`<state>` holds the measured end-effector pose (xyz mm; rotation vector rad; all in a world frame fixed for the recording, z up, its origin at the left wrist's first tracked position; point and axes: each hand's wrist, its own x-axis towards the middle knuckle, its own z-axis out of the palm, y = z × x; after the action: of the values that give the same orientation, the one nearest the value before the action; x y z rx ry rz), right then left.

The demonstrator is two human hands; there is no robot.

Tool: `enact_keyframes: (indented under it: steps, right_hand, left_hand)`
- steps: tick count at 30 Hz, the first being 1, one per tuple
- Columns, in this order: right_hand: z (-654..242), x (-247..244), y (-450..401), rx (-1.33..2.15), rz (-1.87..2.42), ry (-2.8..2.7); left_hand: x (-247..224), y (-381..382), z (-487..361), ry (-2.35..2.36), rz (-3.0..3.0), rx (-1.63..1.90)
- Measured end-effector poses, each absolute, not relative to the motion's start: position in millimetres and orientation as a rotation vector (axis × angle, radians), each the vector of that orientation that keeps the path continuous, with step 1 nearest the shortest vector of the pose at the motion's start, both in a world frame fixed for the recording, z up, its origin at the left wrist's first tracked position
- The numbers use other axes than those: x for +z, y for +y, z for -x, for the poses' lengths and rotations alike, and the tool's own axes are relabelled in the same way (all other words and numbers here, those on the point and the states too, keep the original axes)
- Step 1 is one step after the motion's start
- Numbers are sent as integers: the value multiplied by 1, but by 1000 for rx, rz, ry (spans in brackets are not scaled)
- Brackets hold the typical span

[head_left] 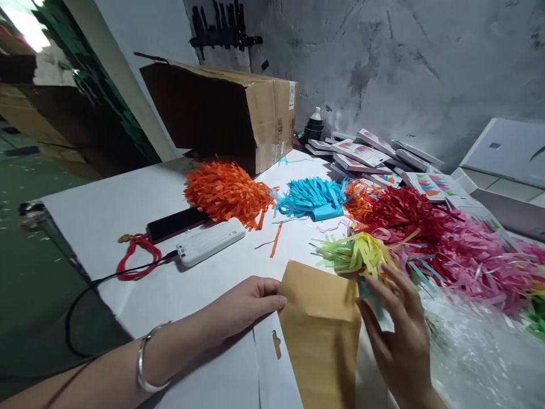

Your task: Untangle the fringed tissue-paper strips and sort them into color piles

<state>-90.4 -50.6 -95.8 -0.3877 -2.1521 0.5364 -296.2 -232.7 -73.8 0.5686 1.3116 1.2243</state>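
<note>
"Pinching what, that left hand?"

"The left edge of the brown envelope, thumb on top, close to its far corner. The slotted white card sits just under that wrist side, beside the envelope."

"And the right hand?"

"Open, fingers spread, thumb right by the envelope's other long edge. Whether it touches, I can't tell."

"So which is nearer?"

"The left, since it has hold. The envelope lies to its right, between both hands."

"Long axis?"

"Running away from the person, roughly in line with their view, the far end leaning slightly left. That end points toward the tabletop between the orange streamers and the blue bundle; its near end runs out of view."

"Anything crowding it?"

"Yellow-green streamers just beyond its far right corner, and clear plastic past the right hand."
</note>
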Motion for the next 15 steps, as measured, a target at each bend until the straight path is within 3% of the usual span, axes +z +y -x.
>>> enact_keyframes:
  steps: [6,15]
  right_hand:
    - [129,-89,-82,521,67,-2332]
    - [139,-93,-80,1022,118,-2372]
  left_hand:
    - [-72,-227,284,1290,-666,1236]
    - [-64,-229,285,1467,-845,1121]
